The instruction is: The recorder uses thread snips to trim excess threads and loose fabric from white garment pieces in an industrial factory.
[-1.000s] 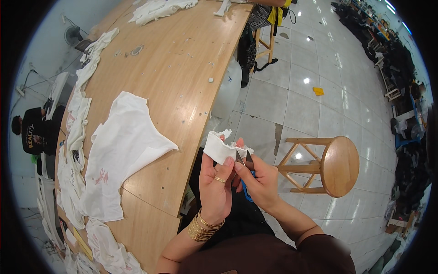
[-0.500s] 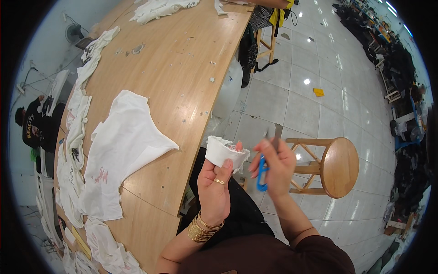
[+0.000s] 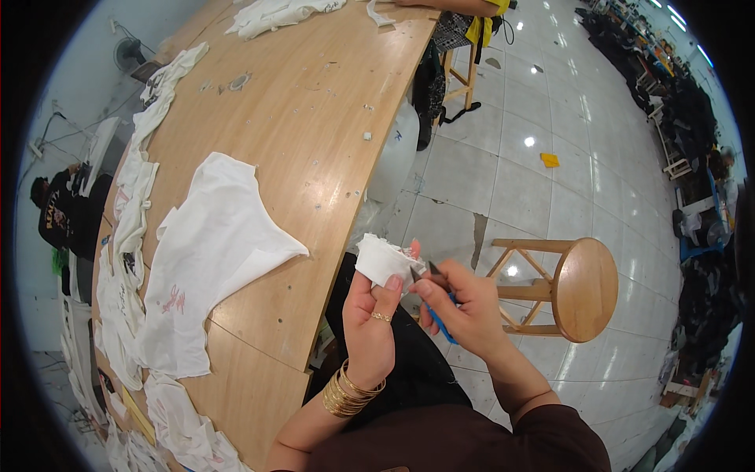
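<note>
My left hand (image 3: 372, 322), with a ring and gold bangles, grips a small folded piece of white fabric (image 3: 381, 259) with ragged edges. The thumb presses its front while a fingertip shows behind the upper edge. My right hand (image 3: 468, 307) is closed around blue-handled thread snips (image 3: 440, 315). Their two dark blade tips stand apart and point at the fabric's right edge; whether they touch it I cannot tell. To the left, a white garment piece (image 3: 216, 259) with small red lettering lies spread on the wooden table (image 3: 314, 157).
More white garments (image 3: 130, 228) line the table's far left side, and others lie at its top end. A round wooden stool (image 3: 586, 289) stands right of me on the tiled floor. Another person's arm (image 3: 460, 6) rests at the table's far end. Dark fabric heaps (image 3: 692, 315) fill the right side.
My right hand has moved left with the snips, from beside the white fabric to its right edge, and the blades have turned toward it. My left hand stays nearly in place.
</note>
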